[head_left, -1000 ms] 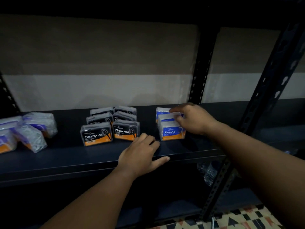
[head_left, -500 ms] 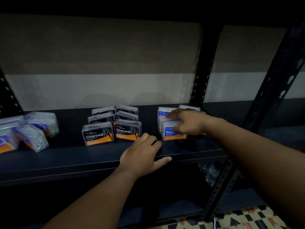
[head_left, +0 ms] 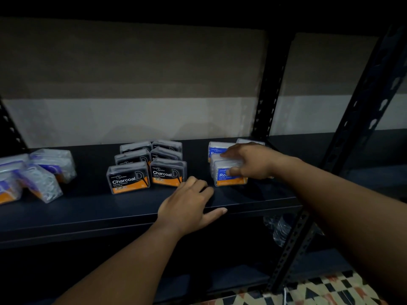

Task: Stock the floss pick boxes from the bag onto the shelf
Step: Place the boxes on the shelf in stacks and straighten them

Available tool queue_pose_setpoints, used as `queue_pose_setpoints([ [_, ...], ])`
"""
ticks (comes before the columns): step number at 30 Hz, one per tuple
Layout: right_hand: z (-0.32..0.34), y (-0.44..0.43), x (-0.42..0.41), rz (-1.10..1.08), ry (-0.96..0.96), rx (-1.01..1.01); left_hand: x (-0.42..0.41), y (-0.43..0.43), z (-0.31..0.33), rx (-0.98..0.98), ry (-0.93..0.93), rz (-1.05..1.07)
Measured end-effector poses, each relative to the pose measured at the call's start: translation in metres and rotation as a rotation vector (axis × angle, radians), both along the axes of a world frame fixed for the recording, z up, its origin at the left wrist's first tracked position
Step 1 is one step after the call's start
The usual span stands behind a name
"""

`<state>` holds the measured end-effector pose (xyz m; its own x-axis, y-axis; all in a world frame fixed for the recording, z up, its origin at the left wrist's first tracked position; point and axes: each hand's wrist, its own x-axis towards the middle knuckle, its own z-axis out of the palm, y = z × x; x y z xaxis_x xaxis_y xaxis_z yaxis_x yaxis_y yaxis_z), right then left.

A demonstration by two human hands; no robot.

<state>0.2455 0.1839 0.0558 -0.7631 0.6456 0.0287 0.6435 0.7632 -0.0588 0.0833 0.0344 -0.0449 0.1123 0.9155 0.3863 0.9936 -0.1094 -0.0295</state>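
From the head camera, a person's right hand [head_left: 251, 161] clasps the front blue box [head_left: 229, 176] at the shelf [head_left: 110, 208] front, right of the charcoal boxes [head_left: 147, 166], long side facing out, while the left hand [head_left: 189, 208], farther away, rests flat, fingers loose.

"Charcoal" on left front box [head_left: 128, 177] | "Charcoal" on right front box [head_left: 168, 174]
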Motion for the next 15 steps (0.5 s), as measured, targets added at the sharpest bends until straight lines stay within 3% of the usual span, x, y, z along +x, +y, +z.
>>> queue_pose_setpoints([
  [15, 0.0004, 0.0009, 0.0014, -0.011, 0.032, -0.022, 0.0001, -0.0005, -0.001, 0.0, 0.01, 0.026],
])
